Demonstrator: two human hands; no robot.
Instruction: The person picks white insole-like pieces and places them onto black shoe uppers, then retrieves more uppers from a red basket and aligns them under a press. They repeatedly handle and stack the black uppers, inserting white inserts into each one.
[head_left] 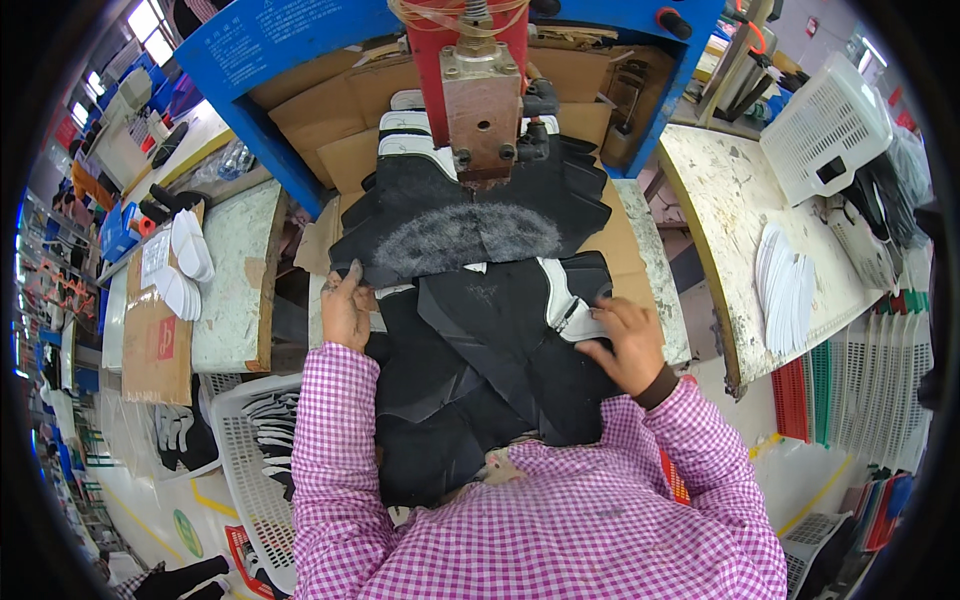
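- Two bare hands work a heap of black cut pieces (480,370) on the bench in front of the red press head (480,70), the landmark for all that follows.
- Below and left of the press head, the left hand (345,310) lies palm down with fingers together on the edge of the heap, apparently pinning the stack so it does not slide.
- Below and right of the press head, the right hand (625,345) rests curled on the heap, its fingertips pinching at the edge of a black piece with white trim (560,295), seemingly to peel one piece from the rest.
- Directly under the press head, a black piece with a grey fur strip (465,235) lies flat on brown cardboard (610,225), fur side up, placed as if lined up beneath the tool.
- Behind it, close to the press head, more white-edged pieces (410,125) are stacked in an overlapping row.
- Well left of the press head, white sole-shaped cut-outs (190,250) sit on a worn side table (235,270), within reach of the left arm.
- Well right of the press head, a fan of white pieces (785,290) lies on a second scuffed table (720,190), beside an upturned white plastic basket (825,125).
- Low and left of the press head, by the person's checked sleeve, another white basket (245,440) holds dark pieces at knee level.
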